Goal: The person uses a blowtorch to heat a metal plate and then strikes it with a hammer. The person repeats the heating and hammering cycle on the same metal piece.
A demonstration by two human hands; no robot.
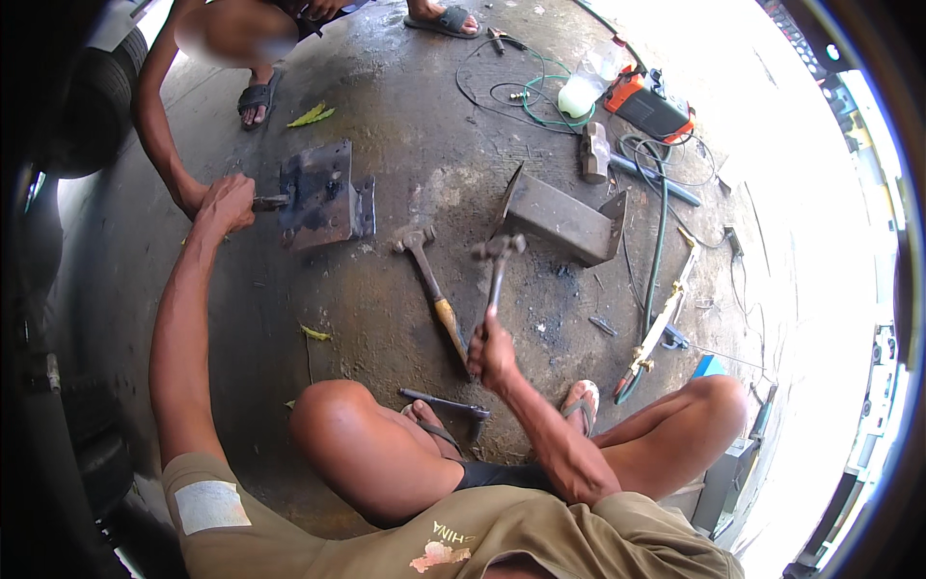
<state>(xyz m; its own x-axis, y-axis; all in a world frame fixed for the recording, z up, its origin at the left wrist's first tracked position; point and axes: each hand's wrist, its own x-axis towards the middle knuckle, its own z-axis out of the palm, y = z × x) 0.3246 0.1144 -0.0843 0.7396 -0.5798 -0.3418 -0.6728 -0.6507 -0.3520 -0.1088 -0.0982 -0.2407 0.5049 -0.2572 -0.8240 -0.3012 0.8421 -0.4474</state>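
Hammer (499,253) hangs mid-scene above the floor (386,318), its handle (496,288) clasped in the right grip (494,355); it looks head-heavy and stiff, best held low. At far left, the left grip (228,205) grasps a dark bar (270,203) meeting a steel bracket (320,183), likely heavy, rigid, sharp-edged, safest taken by its flat faces.

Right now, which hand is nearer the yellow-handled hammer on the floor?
Right. The right hand, gripping another hammer, appears just right of the yellow-handled hammer's lower end; the left hand is far to its left, beyond the dark metal piece.
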